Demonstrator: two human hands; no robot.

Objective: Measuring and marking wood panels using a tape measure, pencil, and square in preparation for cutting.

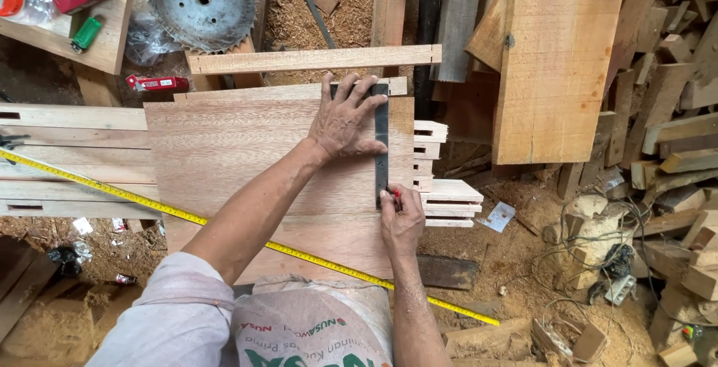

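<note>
A wide reddish wooden board (224,150) lies flat in front of me. My left hand (342,122) presses flat, fingers spread, on a dark metal square (382,143) laid along the board's right edge. My right hand (400,217) sits just below the square's lower end, pinching a small red pencil (396,196) whose tip touches the board beside the blade. A yellow tape measure (149,201) stretches diagonally across the board's lower part, passing under my left forearm.
A circular saw blade (202,1) lies at the back on sawdust. A notched wooden strip (314,58) rests behind the board. Thick planks (557,60) and offcuts pile up at the right. A printed sack (314,326) sits at my waist.
</note>
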